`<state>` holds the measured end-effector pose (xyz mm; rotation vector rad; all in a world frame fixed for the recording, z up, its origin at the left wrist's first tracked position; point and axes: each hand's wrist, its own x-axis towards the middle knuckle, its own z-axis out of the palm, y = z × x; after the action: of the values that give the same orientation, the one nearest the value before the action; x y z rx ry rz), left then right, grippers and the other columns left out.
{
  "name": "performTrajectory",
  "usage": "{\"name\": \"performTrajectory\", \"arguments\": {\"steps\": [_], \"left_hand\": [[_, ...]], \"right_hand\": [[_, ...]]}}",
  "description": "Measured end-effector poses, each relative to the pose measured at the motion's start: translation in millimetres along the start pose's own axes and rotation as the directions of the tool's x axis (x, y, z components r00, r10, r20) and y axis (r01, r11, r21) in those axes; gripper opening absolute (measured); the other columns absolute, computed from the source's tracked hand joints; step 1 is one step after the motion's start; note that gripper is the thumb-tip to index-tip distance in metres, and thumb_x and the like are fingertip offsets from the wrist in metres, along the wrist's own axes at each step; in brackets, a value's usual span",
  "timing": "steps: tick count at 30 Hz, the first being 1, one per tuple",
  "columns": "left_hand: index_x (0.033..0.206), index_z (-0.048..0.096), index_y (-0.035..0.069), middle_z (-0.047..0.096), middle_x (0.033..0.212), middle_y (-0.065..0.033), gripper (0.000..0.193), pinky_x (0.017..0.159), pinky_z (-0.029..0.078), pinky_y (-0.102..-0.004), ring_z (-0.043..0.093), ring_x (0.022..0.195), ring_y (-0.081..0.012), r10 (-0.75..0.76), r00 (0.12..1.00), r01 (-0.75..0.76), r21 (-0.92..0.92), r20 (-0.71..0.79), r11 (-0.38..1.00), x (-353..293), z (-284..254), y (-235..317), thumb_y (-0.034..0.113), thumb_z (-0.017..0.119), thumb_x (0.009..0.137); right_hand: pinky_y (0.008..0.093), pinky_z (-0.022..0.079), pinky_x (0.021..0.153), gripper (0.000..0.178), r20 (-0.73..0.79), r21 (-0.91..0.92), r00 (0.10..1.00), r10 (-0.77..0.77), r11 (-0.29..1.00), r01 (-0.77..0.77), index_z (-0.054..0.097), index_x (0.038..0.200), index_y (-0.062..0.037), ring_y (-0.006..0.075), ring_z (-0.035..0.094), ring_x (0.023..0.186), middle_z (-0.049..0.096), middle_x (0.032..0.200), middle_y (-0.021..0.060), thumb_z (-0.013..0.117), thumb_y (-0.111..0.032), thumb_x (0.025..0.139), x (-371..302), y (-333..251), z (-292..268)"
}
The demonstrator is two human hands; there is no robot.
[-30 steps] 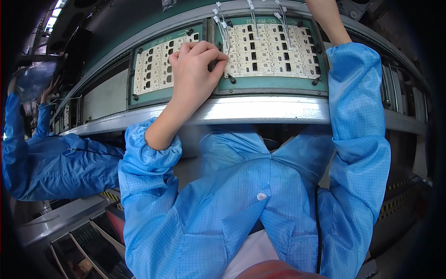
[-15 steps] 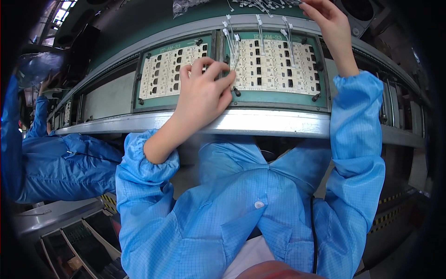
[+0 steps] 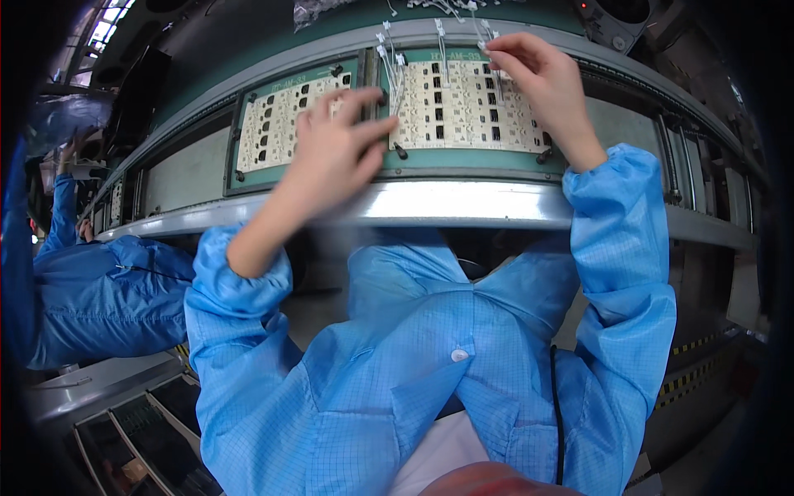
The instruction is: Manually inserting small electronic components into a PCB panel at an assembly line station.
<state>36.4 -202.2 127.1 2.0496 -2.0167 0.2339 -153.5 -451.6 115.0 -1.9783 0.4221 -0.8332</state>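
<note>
A silver metal rail point(image 3: 463, 202) crossed mid-frame, widest of the items noted. A co-worker's blue garment point(image 3: 107, 298) occupied the left side. Above the rail, near upper centre, sat a green fixture point(image 3: 471, 161) bearing a white circuit-board panel point(image 3: 459, 124); just beside it, left of centre, a second fixture point(image 3: 256, 179) bore a similar panel point(image 3: 281, 116). The left hand point(image 3: 335, 153), blurred, was spread wide between the panels; fingertip contact could not be determined. The right hand point(image 3: 550, 83), upper right of centre, was narrowed, thumb and forefinger pinching a thin lead point(image 3: 483, 45). White-tipped leads point(image 3: 394, 78) stood at the first panel's left edge.
</note>
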Motion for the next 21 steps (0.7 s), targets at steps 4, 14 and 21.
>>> {"name": "performTrajectory", "arguments": {"steps": [4, 14, 21], "left_hand": [[0.114, 0.072, 0.016, 0.07, 0.116, -0.0064, 0.027, 0.095, 0.048, -0.0465, 0.063, 0.111, -0.0297, -0.058, 0.99, 0.045, -0.103, -0.128, 0.994, 71, -4, -53, 0.025, 0.069, 0.089], [0.1, 0.075, 0.012, 0.076, 0.1, -0.0125, 0.021, 0.086, 0.05, -0.0569, 0.071, 0.101, -0.0337, -0.378, 0.926, 0.379, -0.042, 0.009, 0.925, 177, 64, -102, 0.017, 0.065, 0.081], [0.098, 0.075, 0.01, 0.075, 0.09, -0.0176, 0.019, 0.081, 0.055, -0.0485, 0.073, 0.089, -0.0357, -0.215, 0.943, 0.231, 0.036, -0.254, 0.972, 194, 88, -128, 0.016, 0.065, 0.083]], "right_hand": [[0.0309, 0.058, 0.081, 0.018, 0.029, -0.241, 0.992, -0.125, 0.962, 0.128, 0.071, 0.112, -0.0015, 0.0193, 0.075, 0.09, 0.077, 0.095, 0.0101, 0.067, -0.011, 0.096, -9, -12, 24], [0.0317, 0.047, 0.069, 0.01, 0.068, -0.516, 0.957, -0.281, 0.812, 0.275, 0.072, 0.096, -0.0066, 0.0222, 0.062, 0.07, 0.068, 0.081, 0.0066, 0.071, -0.015, 0.092, -18, 2, 47], [0.0289, 0.052, 0.071, 0.013, 0.136, -0.416, 0.991, 0.011, 0.908, 0.047, 0.076, 0.097, -0.0044, 0.014, 0.063, 0.074, 0.066, 0.089, 0.0045, 0.076, -0.013, 0.087, -17, -1, 43]]}}
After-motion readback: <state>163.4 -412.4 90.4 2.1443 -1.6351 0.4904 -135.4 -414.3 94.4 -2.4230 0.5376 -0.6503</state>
